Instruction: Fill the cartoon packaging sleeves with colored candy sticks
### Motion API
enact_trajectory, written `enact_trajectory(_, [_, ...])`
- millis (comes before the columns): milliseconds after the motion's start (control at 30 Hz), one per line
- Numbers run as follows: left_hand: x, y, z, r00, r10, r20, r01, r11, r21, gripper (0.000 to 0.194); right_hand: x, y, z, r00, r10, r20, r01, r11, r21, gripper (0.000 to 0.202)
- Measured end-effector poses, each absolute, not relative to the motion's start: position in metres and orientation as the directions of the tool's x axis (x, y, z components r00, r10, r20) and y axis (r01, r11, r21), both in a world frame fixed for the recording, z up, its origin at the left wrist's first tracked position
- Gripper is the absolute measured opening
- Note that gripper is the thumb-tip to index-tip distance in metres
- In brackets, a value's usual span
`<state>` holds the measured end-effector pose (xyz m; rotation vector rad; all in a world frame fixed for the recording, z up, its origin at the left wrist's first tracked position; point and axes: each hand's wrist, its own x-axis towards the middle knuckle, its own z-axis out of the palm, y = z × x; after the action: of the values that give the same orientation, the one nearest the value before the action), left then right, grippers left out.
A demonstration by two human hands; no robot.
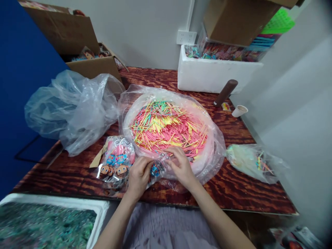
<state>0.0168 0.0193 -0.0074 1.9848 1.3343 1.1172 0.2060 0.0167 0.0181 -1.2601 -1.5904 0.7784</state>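
Both hands hold a small clear printed packet [155,170] at the near edge of a big plastic-lined container [216,138]. Pink, yellow and green thin sticks [171,128] fill that container. My left hand [139,174] pinches the packet's left side with thumb and fingers. On the packet's right, my right hand [181,166] has its fingers closed on the upper edge. Just left of my left hand lies a pile of printed packets [115,162] with cartoon faces and pink sticks inside.
A crumpled clear bag [85,110] and an open cardboard box [90,67] are at left. White foam boxes stand at the back [207,74] and lower left [101,211]. At right are a brown cylinder [225,92], a paper cup [239,111] and a bag of sticks [251,162].
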Motion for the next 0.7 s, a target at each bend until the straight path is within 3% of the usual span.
enact_trajectory(67, [0.021,0.021,-0.002,0.219,0.911,0.349,0.477,-0.412,0.776,0.015,0.213,0.024,0.025,-0.029,0.971,0.235,0.282,0.234,-0.931,0.005])
enact_trajectory(133, [0.027,0.021,0.002,0.239,0.913,0.331,0.449,-0.406,0.796,0.015,0.223,0.031,0.027,-0.028,0.984,0.175,0.233,0.176,-0.956,0.006])
enact_trajectory(200, [0.033,0.018,0.002,0.251,0.925,0.285,0.436,-0.371,0.820,0.018,0.238,0.038,0.023,-0.070,0.990,0.125,0.316,0.141,-0.938,0.008])
enact_trajectory(267, [0.038,0.014,-0.002,0.273,0.936,0.224,0.429,-0.326,0.842,0.022,0.255,0.041,0.015,-0.111,0.991,0.074,0.558,0.124,-0.820,0.012])
enact_trajectory(333, [0.041,0.010,-0.009,0.296,0.941,0.165,0.424,-0.284,0.860,0.023,0.272,0.041,0.007,-0.138,0.990,-0.028,0.819,0.099,-0.566,0.014])
enact_trajectory(433, [0.041,0.009,-0.024,0.284,0.953,0.103,0.419,-0.220,0.881,0.022,0.289,0.037,-0.001,-0.190,0.948,-0.254,0.958,0.123,-0.258,0.013])
enact_trajectory(533, [0.040,0.012,-0.034,0.244,0.968,0.061,0.400,-0.157,0.903,0.023,0.291,0.034,0.000,-0.239,0.900,-0.364,0.968,0.191,-0.164,0.011])
enact_trajectory(700, [0.040,0.017,-0.038,0.250,0.968,0.022,0.391,-0.121,0.912,0.024,0.275,0.037,0.001,-0.262,0.880,-0.397,0.965,0.245,-0.094,0.021])
